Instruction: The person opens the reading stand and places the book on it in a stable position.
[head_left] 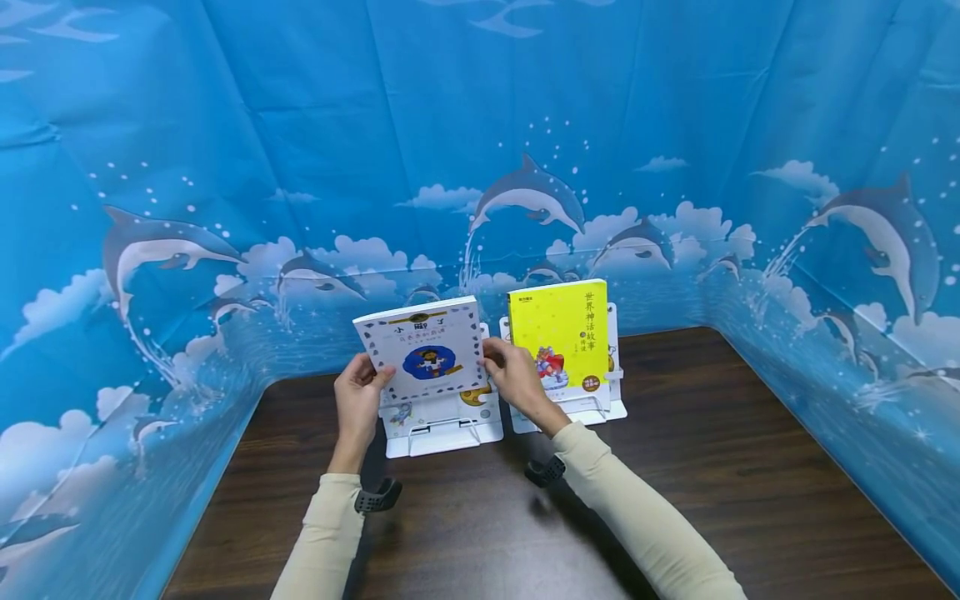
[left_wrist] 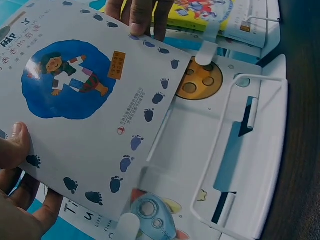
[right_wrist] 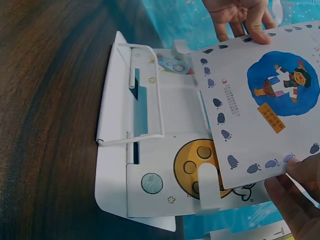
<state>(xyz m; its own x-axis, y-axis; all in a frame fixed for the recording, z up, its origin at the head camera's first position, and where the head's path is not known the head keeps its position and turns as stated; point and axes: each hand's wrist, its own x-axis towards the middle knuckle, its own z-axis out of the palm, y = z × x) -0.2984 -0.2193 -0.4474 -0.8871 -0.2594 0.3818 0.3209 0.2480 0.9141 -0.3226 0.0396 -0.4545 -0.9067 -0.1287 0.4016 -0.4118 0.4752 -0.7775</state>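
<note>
A white book (head_left: pixel 420 379) with a blue oval picture and a border of footprints is held up in front of the left book stand (head_left: pixel 444 440). My left hand (head_left: pixel 358 398) pinches its left edge, thumb on the cover and fingers behind. At the opposite edge my right hand (head_left: pixel 517 379) grips it the same way. In the right wrist view the book's lower edge overlaps the white stand (right_wrist: pixel 112 185), clear of the wire holder (right_wrist: pixel 159 95). The stand's backboard shows a yellow moon print (right_wrist: pixel 187 160) and white side clips (right_wrist: pixel 209 185).
Just right of it, a second white stand (head_left: pixel 618 408) bears a yellow book (head_left: pixel 562 325), upright behind its wire. Both stands are on a dark wooden table (head_left: pixel 465 517). A blue curtain (head_left: pixel 315 125) printed with dolphins surrounds the table's back and sides.
</note>
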